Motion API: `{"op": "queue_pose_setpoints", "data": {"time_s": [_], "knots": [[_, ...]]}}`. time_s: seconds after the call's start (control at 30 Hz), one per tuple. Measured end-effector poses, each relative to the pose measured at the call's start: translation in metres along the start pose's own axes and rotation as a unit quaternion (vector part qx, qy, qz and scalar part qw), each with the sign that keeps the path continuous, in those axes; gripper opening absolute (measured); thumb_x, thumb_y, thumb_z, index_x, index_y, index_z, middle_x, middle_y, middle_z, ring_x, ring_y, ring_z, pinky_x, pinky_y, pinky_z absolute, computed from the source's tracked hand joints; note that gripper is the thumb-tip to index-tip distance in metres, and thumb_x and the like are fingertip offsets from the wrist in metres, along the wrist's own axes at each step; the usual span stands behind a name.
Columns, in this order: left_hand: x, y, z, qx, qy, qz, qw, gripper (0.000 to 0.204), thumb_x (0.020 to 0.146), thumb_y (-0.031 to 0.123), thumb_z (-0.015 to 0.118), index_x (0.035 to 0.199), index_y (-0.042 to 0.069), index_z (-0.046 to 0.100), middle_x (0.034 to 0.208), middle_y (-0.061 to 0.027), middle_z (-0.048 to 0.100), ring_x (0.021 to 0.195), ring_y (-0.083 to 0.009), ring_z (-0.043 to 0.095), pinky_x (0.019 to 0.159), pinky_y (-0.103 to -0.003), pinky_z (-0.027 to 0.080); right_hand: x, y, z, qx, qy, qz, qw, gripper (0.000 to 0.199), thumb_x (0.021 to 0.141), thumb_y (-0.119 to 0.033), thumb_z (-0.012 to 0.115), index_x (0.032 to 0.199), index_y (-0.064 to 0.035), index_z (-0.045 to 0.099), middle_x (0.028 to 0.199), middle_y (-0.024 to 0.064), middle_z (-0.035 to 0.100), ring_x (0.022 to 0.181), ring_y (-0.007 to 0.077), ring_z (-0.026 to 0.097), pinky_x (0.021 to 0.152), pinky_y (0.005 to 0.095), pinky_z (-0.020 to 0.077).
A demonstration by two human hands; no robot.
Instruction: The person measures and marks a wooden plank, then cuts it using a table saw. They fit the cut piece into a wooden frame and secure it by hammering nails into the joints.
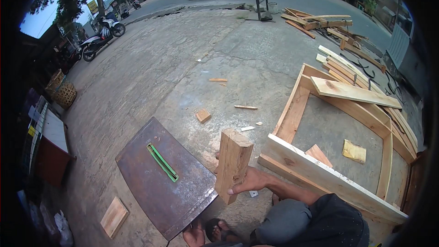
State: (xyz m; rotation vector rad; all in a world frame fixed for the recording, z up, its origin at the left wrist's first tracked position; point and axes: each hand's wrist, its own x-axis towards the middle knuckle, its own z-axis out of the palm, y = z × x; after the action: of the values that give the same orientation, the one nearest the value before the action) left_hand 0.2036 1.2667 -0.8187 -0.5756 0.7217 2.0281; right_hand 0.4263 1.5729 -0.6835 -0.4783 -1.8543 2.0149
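Note:
My right hand (249,182) is shut on the lower end of a thick, pale wood block (233,162). It holds the block upright just right of a rusty metal saw table (183,196) that has a green slot insert (162,162). At the bottom edge, by the table's near corner, is what looks like my left hand (194,235); its fingers are hidden. A sandalled foot (220,231) is beside it.
A large wooden frame (320,174) lies on the concrete to the right, with planks (354,92) on and behind it. Small offcuts (203,115) dot the ground, and a flat board (113,216) lies left of the table. Baskets (64,92) and motorcycles (100,36) stand far left.

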Motion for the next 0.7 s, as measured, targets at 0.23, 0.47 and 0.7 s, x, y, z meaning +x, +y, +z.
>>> {"op": "queue_pose_setpoints", "data": {"time_s": [0.23, 0.47, 0.7], "knots": [[0.019, -0.004, -0.024, 0.093, -0.161, 0.124, 0.975, 0.045, 0.093, 0.012, 0.069, 0.136, 0.013, 0.058, 0.136, -0.0081, 0.061, 0.127, -0.0318, 0.058, 0.107, -0.051, 0.048, 0.004, -0.015, 0.009, 0.034, -0.005, -0.014, 0.999, 0.079, 0.08, -0.032, 0.085, 0.144, -0.0007, 0.049, 0.136, 0.0153, 0.06, 0.127, 0.0253, 0.057, 0.11, 0.0395, 0.0447], [0.028, -0.006, -0.039, 0.201, -0.02, 0.222, 0.954, 0.046, 0.091, 0.017, 0.07, 0.135, 0.013, 0.059, 0.136, -0.0076, 0.061, 0.128, -0.0318, 0.056, 0.11, -0.055, 0.043, 0.006, -0.015, 0.006, 0.039, 0.007, 0.002, 0.999, 0.08, 0.081, -0.029, 0.085, 0.145, 0.0004, 0.048, 0.137, 0.0154, 0.059, 0.129, 0.0265, 0.056, 0.111, 0.0406, 0.0437], [0.028, 0.002, -0.053, 0.216, 0.013, 0.213, 0.953, 0.048, 0.089, 0.021, 0.069, 0.136, 0.014, 0.059, 0.137, -0.0072, 0.062, 0.129, -0.0318, 0.056, 0.111, -0.057, 0.04, 0.01, -0.021, 0.007, 0.046, 0.012, 0.014, 0.999, 0.083, 0.081, -0.026, 0.085, 0.148, 0.0007, 0.043, 0.139, 0.015, 0.058, 0.132, 0.0269, 0.054, 0.113, 0.0419, 0.0412]]}}
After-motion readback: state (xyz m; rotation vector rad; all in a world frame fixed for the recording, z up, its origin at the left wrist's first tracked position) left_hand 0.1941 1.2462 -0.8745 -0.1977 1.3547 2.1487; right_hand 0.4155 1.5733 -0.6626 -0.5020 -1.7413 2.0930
